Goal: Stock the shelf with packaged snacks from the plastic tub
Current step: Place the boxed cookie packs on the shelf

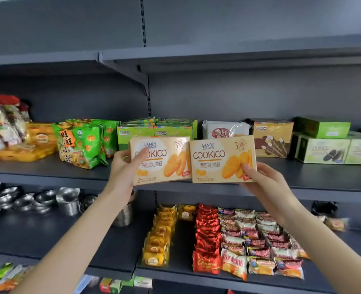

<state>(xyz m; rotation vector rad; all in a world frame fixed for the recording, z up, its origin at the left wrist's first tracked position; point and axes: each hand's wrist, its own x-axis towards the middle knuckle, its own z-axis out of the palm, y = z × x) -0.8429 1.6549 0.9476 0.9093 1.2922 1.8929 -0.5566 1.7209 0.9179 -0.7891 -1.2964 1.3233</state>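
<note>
Two hands full lol: left hand (123, 168) grips left COOKICO box (160, 160), right hand (262, 179) grips right COOKICO box (223, 159), both level, shelf (323, 177) straight behind.

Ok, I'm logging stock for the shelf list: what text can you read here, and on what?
"LANDY Castle", "COOKICO", "薄脆夹心曲奇": left box, in the left hand.
Same three: right box, in the right hand.
"旺旺": green bag.
"好吃点": green boxes behind.
"COOKICO", faint: pale green box.
Lower-shelf wrappers: too blurred to read.
</note>
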